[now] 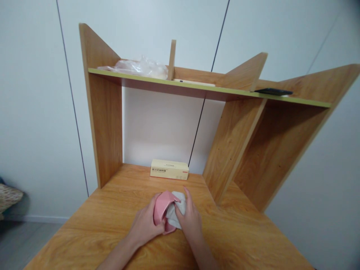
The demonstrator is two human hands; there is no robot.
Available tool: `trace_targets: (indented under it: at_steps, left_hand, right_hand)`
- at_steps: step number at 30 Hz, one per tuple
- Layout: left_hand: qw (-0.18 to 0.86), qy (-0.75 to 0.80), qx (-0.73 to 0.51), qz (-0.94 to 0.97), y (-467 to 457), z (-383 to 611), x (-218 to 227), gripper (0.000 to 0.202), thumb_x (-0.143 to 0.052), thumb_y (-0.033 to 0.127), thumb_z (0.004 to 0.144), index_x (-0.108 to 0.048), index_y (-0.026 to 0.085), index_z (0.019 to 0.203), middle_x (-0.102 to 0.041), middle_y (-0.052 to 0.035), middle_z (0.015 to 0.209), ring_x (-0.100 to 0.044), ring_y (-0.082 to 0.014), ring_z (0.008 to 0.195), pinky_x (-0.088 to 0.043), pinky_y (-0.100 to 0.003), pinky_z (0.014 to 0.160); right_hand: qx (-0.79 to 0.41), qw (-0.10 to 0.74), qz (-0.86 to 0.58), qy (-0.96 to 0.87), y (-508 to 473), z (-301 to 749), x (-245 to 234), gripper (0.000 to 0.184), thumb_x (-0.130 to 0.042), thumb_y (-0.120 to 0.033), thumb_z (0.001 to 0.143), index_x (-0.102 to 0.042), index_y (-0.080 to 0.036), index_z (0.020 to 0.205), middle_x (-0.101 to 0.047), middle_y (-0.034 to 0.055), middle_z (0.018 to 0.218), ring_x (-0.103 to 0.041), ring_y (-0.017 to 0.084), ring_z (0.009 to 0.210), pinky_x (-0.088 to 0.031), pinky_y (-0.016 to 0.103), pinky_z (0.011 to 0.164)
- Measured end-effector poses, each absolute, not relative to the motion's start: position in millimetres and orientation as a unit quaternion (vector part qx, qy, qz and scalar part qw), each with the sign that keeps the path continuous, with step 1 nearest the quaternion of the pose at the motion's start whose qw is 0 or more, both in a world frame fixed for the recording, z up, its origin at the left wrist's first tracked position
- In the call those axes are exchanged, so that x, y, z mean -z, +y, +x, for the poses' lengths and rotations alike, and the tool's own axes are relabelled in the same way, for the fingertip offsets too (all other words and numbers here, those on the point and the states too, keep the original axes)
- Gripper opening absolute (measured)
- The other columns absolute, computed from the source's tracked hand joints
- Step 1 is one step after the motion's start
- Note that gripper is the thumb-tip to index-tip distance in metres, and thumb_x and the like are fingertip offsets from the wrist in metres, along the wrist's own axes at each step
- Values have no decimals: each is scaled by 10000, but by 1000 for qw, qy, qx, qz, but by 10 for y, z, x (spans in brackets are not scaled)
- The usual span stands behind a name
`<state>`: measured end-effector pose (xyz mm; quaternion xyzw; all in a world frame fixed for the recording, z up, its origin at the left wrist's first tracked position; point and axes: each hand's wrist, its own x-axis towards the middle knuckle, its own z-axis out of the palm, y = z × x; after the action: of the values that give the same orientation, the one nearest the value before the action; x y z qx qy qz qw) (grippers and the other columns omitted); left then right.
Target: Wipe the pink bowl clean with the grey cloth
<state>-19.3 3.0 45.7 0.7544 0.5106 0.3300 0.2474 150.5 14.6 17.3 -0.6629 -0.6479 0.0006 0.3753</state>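
Low over the desk, my left hand [149,222] is wrapped round a pink, angular, hollow container [164,203], tilted with its opening toward the right. Its exact kind I cannot make out. My right hand [190,217] grips a folded light grey cloth [176,217], thumb on its near face and a finger stretched up beside it. The cloth is pressed against the container's open side, partly inside it or in front; which, I cannot tell. My fingers hide parts of both things.
Behind my hands, a cream box [169,170] with printed lettering stands on the wooden desk [118,221]. A wooden shelf unit [105,123] rises around it. Clear plastic bags [140,68] and a dark flat object [273,91] lie on its upper shelf. An upright divider [233,150] stands on the right.
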Motion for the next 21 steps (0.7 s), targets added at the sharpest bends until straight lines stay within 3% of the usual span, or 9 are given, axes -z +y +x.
trace_targets:
  at_steps: [7,11,17,21]
  left_hand:
    - [239,498,-345,759,11,-172,-441,688,-576,284,652,-316,192,1282,-576,-87,1134,-555,-254,996,-411,-336,858]
    - [233,504,-342,758,18,-178,-435,687,-575,296,649,-322,197,1280,-567,-93,1145,-557,-263,984,-407,-347,853]
    - [232,505,-313,770,89,-199,-347,713,-563,267,635,-288,192,1288,-623,-79,1014,-597,-249,856,-438,-332,758]
    - [224,502,-319,772,85,-192,-351,701,-565,265,633,-305,201,1280,-623,-78,1022,-597,-253,850,-434,-336,760]
  right_hand:
    - [-60,314,-697,-642,175,1520,-155,628,-443,-297,793,-194,-165,1354,-665,93,911,-639,242,791,-450,299,654]
    - [-36,313,-705,-636,151,1503,-182,604,-442,-317,796,-233,-172,1344,-674,82,857,-644,240,734,-451,294,612]
    - [69,386,-641,-659,92,1509,-217,588,-473,-249,756,-296,-212,1315,-630,76,1041,-616,202,863,-465,277,696]
    - [20,400,-634,-661,120,1532,-178,565,-455,-274,767,-302,-209,1307,-610,83,1081,-601,216,907,-460,303,732]
